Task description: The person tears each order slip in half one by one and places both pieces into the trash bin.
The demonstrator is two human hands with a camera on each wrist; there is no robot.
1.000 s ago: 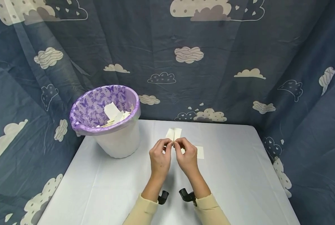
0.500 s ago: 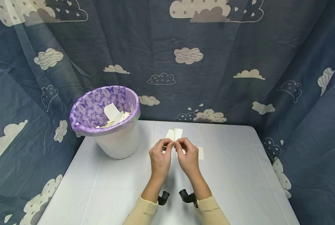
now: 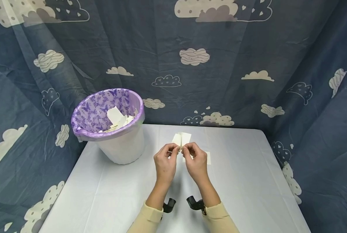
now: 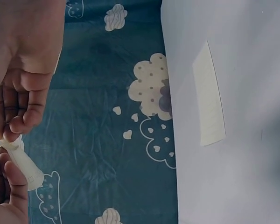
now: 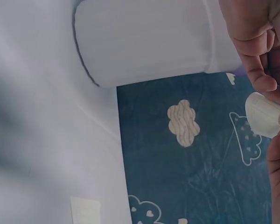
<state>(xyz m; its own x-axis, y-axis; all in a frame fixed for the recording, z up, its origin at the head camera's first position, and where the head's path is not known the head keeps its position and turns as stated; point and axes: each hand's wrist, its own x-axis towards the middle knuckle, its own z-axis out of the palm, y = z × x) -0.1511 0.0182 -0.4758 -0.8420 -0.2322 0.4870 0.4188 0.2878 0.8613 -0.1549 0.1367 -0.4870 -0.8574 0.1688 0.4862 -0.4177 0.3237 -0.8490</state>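
Note:
In the head view my left hand [image 3: 165, 161] and right hand [image 3: 196, 160] are raised side by side over the table, each pinching a small cream slip of paper [image 3: 185, 138] between thumb and fingers. A crease or split runs down the paper's middle; I cannot tell whether it is torn through. The paper curves away beyond the fingertips, and its lower end is hidden by them. A second cream paper slip [image 4: 209, 95] lies flat on the table, partly behind my right hand in the head view.
A white bin [image 3: 122, 147] with a purple butterfly-patterned liner stands at the table's left back, holding several paper scraps [image 3: 115, 116]. The white-covered table [image 3: 243, 181] ends at a dark blue cloud-print curtain [image 3: 226, 94]. Black wrist cameras [image 3: 169, 205] sit on both wrists.
My right hand has shifted slightly right, widening the space between the two hands' fingertips. The right part of the held paper has spread outward to the right. The bin stays where it was.

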